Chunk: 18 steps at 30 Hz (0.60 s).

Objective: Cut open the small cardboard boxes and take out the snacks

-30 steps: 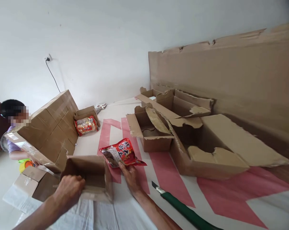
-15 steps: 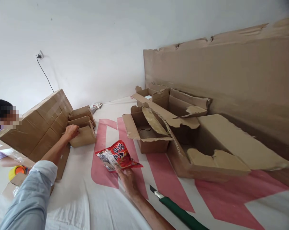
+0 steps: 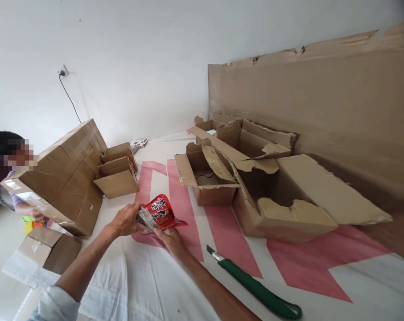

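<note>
Red packet [image 3: 160, 213] held just above the white-and-pink sheet [image 3: 148, 285], its long axis running left to right. Left hand [image 3: 125, 220] pinches its left end; right hand [image 3: 170, 236] grips its lower edge from beneath. Green knife [image 3: 255, 290] lies right of the right forearm.

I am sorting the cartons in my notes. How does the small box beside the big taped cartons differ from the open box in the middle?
The small box has its flaps folded over and looks intact. The open box gapes upward with torn, ragged flaps and shows a bare inside. Both are plain brown cardboard on the white and pink sheet.
</note>
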{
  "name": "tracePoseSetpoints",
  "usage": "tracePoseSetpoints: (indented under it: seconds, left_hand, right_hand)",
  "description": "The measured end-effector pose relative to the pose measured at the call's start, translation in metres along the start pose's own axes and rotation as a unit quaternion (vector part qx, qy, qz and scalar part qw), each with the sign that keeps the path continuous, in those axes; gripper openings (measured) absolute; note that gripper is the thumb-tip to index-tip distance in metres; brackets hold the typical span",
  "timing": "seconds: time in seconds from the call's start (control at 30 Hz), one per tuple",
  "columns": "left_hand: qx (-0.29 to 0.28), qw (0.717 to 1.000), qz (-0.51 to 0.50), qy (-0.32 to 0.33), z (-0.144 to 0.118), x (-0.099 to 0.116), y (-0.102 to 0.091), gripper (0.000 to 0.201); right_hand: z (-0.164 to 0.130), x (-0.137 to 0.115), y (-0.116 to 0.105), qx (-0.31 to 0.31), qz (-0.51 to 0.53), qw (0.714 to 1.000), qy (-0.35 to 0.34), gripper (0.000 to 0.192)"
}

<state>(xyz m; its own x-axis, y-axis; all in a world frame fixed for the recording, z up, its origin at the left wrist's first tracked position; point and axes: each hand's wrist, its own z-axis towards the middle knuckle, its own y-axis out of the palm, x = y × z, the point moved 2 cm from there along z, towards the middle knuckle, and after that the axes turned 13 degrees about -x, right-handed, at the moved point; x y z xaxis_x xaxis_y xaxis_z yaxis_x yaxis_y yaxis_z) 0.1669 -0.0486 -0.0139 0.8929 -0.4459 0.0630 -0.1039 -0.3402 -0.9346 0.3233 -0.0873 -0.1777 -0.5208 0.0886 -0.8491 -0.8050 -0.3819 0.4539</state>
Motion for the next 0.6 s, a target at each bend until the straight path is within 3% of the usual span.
tracePoseSetpoints:
  seconds: [0.07,0.17,0.3,0.37,0.47,0.6]
  left_hand:
    - [-0.017,0.999,-0.011,-0.031,0.003,-0.006,0.009,0.048]
    - [0.0,0.996,0.004,-0.094,0.011,-0.039,-0.009,0.027]
    - [0.033,0.986,0.034,-0.16,0.026,-0.09,-0.044,0.029]
    - [0.059,0.979,0.049,-0.189,0.033,-0.104,-0.05,0.04]
    - [0.118,0.963,0.072,-0.232,0.042,-0.102,-0.037,0.055]
    - [0.147,0.959,0.091,-0.225,0.057,-0.077,0.005,0.048]
  right_hand:
    - [-0.001,0.007,0.003,-0.038,-0.012,0.999,0.01,0.062]
    - [-0.001,0.017,0.002,-0.022,-0.008,0.999,0.033,0.074]
    - [-0.003,0.021,-0.002,-0.018,-0.002,0.997,0.075,0.067]
    - [-0.004,0.018,-0.003,-0.031,-0.004,0.996,0.084,0.06]
    - [-0.007,0.011,-0.002,-0.038,-0.006,0.994,0.098,0.057]
    - [-0.009,0.004,0.001,-0.035,-0.03,0.992,0.117,0.059]
